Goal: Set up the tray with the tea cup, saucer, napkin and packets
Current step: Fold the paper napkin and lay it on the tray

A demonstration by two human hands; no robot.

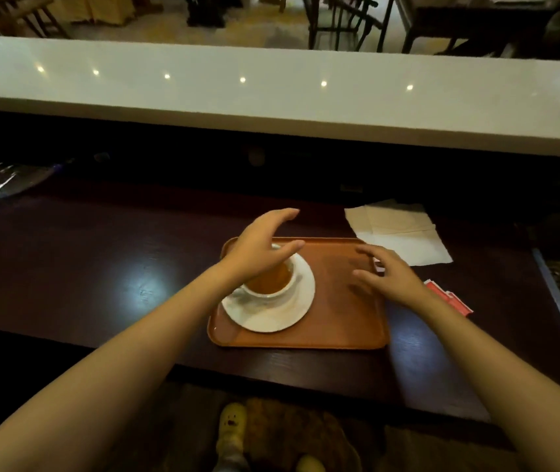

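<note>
- head view: an orange-brown tray [339,321] is seen on a dark wooden counter [84,267], with a white saucer [271,313] set on its left half and a tea cup [271,282] full of amber tea standing on the saucer.
- the left hand [258,248] is held over the far side of the cup, fingers spread and curved, with nothing gripped; whether it touches the rim cannot be told.
- the right hand [387,274] is spread flat and loose above the tray's right edge, and nothing is seen held in it.
- a pale paper napkin [397,233] is laid on the counter just beyond the tray's far right corner, off the tray.
- red packets [448,298] are seen on the counter just right of the tray, partly hidden by the right wrist; their number cannot be told.
- the cup and saucer step is judged done, with the napkin and packets not yet on the tray.
- the bare right half of the tray is judged the place for them; a pinch on the napkin edge or a packet is called for next, with the full cup to be kept clear of being knocked.
</note>
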